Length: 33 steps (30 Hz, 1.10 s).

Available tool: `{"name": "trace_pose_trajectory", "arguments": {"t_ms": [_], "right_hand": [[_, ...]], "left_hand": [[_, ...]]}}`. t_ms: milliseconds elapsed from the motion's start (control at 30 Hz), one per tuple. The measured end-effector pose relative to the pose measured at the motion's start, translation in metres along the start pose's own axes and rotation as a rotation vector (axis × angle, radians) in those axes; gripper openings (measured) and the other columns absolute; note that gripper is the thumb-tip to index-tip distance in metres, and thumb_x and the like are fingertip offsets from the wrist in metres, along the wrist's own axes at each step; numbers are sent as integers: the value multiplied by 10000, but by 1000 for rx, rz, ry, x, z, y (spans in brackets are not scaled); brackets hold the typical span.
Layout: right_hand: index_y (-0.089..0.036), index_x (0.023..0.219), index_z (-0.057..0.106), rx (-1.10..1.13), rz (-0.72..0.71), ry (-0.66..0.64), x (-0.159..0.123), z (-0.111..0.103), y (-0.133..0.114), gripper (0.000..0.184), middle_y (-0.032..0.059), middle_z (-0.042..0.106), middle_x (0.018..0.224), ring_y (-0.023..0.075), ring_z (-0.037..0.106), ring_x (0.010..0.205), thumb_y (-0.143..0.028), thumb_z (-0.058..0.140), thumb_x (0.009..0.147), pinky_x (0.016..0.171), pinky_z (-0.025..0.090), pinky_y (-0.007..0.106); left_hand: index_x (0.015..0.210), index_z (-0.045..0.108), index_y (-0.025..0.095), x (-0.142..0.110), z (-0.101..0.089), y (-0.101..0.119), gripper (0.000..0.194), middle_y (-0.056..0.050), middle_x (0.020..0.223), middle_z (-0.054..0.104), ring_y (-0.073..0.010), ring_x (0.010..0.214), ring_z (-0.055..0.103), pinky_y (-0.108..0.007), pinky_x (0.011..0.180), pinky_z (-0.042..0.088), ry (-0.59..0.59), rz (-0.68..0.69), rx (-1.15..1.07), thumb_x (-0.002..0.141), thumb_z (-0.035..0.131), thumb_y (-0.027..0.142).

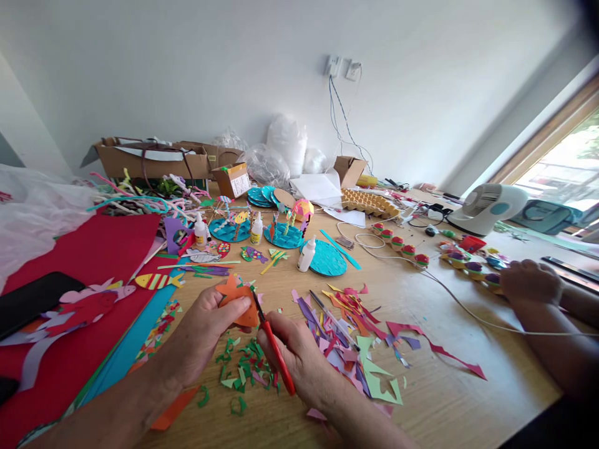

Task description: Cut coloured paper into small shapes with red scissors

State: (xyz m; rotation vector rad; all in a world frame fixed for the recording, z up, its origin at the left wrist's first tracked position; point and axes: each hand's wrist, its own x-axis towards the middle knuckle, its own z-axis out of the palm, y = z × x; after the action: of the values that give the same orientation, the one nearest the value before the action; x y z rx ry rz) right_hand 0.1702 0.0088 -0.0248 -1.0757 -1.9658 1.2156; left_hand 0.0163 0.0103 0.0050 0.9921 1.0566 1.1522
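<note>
My left hand point(203, 333) pinches a piece of orange paper point(233, 290) with a jagged, pointed outline, thumb on top. In my right hand point(299, 352) is a pair of red-handled scissors point(276, 355), its dark blades against the right edge of the orange paper. Below both hands lie green paper scraps point(250, 365) on the wooden table point(421, 386). A heap of purple, pink and red paper scraps point(337, 330) lies just right of my right hand, with a pen point(334, 319) across it.
Glue bottles point(306, 254) stand ahead, near blue textured discs point(322, 258) and paper fish point(159, 281). Red paper sheets point(88, 268) cover the left side. At right, a white cable point(456, 299) crosses the table, near another person's hand point(531, 282) and a fan point(489, 207).
</note>
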Motion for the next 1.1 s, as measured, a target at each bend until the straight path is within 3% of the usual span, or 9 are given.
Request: {"name": "trace_pose_trajectory", "arguments": {"t_ms": [433,867,1100], "right_hand": [[-184,628,392,23,9,23,-1,1,1,291,-69,336,548,70,289,504,-331,471,867,443,231,184],[-186,631,402,25,12,32,0,3,5,275,-60,367,536,72,322,494,-321,445,867,451,243,186],[-183,621,419,32,31,35,-1,5,9,305,-48,397,534,78,346,503,-353,421,874,452,255,187]], "left_hand": [[667,644,172,-2,-3,-3,126,28,615,658,-140,637,557,-239,642,440,-80,-34,8,751,584,243],[662,673,167,-3,0,0,137,-3,627,675,-177,661,591,-271,670,454,-55,-47,35,718,601,270],[635,642,166,-2,-1,-2,150,14,628,658,-150,629,557,-248,645,440,-80,-12,25,741,591,259]]}}
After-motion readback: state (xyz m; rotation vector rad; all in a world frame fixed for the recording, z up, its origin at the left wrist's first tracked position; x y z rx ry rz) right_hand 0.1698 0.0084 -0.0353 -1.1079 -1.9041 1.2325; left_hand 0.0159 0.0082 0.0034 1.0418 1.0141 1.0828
